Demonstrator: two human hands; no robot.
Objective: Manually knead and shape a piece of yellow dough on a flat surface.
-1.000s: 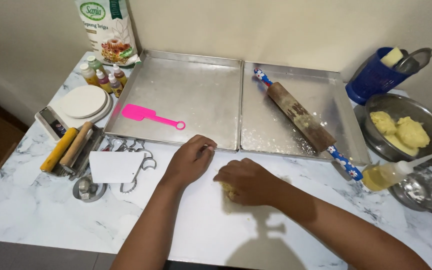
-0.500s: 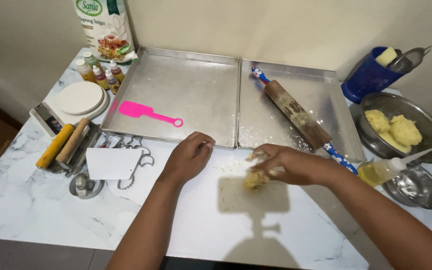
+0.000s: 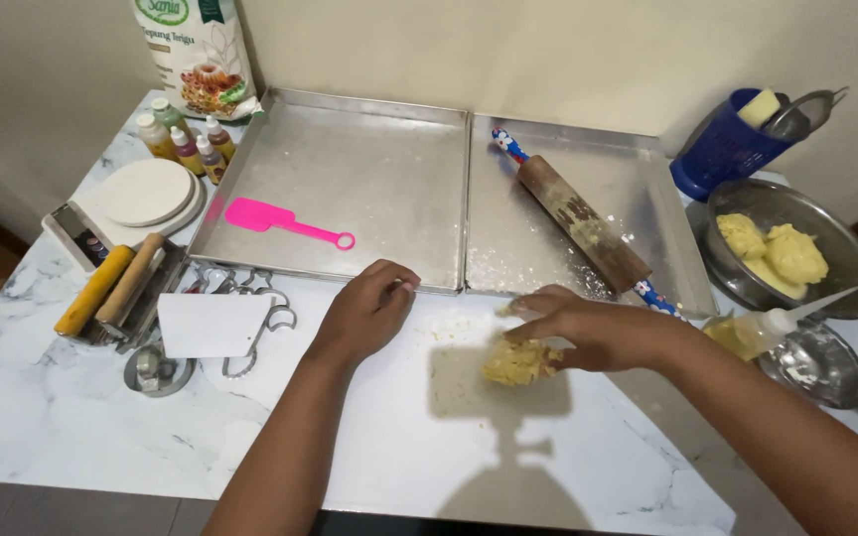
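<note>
Obs. 1: Right hand [image 3: 593, 333] sits right of centre in the frame, fingers curled over a yellow dough lump [image 3: 516, 360] and pinching it from above. The lump lies on the marble counter [image 3: 369, 437], just below the seam between the two trays.

Obs. 2: Change since one second ago: the right hand then lay flat over the dough near centre, covering it. Half a second ago it had drawn to the right with the dough showing under the fingertips. Now the lump is plainly visible, ragged, with crumbs scattered beside it. Reading: pressing has given way to gathering or lifting the piece; the dough is not yet flattened.

Obs. 3: Left hand [image 3: 364, 313] stays where it was, left of centre, fingers loosely curled, tips against the lower rim of the left baking tray [image 3: 350, 179]. It holds nothing.

Obs. 4: Surroundings. Pink spatula [image 3: 285, 220] lies in the left tray. Rolling pin [image 3: 583, 226] lies diagonally in the right baking tray [image 3: 647, 179], well apart from the dough lump. Metal bowl [image 3: 846, 288] at right edge holds more yellow dough. Squeeze bottle [image 3: 767, 328] lies on its side just right of the right wrist. White scraper [image 3: 206, 326] and metal cutters [image 3: 265, 323] sit at lower left.
</note>
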